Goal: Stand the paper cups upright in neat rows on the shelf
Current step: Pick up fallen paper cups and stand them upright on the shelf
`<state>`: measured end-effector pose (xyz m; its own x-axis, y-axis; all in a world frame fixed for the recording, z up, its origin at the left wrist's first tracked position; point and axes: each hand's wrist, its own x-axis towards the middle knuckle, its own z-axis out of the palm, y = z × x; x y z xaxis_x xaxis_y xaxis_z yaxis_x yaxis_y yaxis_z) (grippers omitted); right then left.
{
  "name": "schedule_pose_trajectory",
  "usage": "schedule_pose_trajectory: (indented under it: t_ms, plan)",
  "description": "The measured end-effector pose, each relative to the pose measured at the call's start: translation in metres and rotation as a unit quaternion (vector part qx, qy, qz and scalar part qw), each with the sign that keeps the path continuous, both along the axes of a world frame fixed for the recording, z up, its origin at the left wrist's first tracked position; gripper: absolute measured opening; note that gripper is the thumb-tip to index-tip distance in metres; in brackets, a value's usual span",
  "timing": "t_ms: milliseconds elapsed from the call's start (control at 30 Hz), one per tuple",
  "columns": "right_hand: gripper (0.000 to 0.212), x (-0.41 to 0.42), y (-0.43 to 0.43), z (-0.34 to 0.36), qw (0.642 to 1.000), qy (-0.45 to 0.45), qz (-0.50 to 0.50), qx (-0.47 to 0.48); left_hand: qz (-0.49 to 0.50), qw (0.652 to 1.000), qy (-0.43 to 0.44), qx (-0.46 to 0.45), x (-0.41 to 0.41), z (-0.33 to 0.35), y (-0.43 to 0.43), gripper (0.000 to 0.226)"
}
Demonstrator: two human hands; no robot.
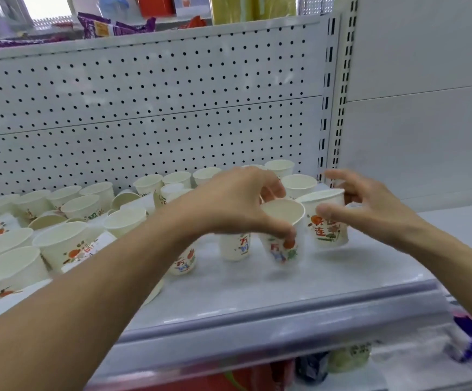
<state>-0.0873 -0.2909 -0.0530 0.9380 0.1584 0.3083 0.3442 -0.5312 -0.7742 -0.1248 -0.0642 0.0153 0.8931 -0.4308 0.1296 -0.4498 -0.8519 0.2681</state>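
Many white paper cups with red and green print stand or lie on the white shelf (pixel 271 280). My left hand (pixel 237 204) grips one cup (pixel 284 238) by its rim, tilted and just above the shelf. My right hand (pixel 370 204) holds another cup (pixel 326 221) beside it, thumb in front and fingers behind, near the shelf's right end. Two upright cups (pixel 235 248) stand under my left wrist. A row of upright cups (pixel 299 184) lines the back. On the left, several cups (pixel 60 244) sit in a loose crowd, some tipped over.
A white pegboard (pixel 150 103) backs the shelf, with a slotted upright post (pixel 339 88) at its right. Snack bags (pixel 111 25) lie on the shelf above. A lower shelf with packaged goods (pixel 347 356) shows beneath the front lip.
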Motion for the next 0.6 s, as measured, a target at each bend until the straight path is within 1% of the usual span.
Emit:
schedule_pose_trajectory:
  t_ms: [67,200,333,467,600]
  plan:
    - [0.067,0.01,-0.008,-0.008,1.0,-0.006,-0.009,-0.013,0.004,1.0,-0.004,0.025,0.024,-0.004,-0.013,0.063]
    - [0.06,0.02,-0.019,-0.019,1.0,-0.014,-0.002,-0.016,0.0,0.996,0.032,0.078,0.052,-0.013,-0.021,0.069]
    - [0.059,0.022,-0.022,-0.024,0.999,-0.034,0.006,-0.033,-0.013,0.996,0.058,0.067,0.06,-0.016,-0.019,0.068]
    - [0.057,0.022,-0.028,-0.026,0.996,-0.037,0.021,-0.076,-0.003,0.997,0.051,0.061,0.058,-0.02,-0.015,0.08]
    - [0.066,0.019,-0.026,-0.019,0.994,-0.036,0.041,-0.09,0.016,0.999,0.046,0.023,0.053,-0.024,-0.007,0.084]
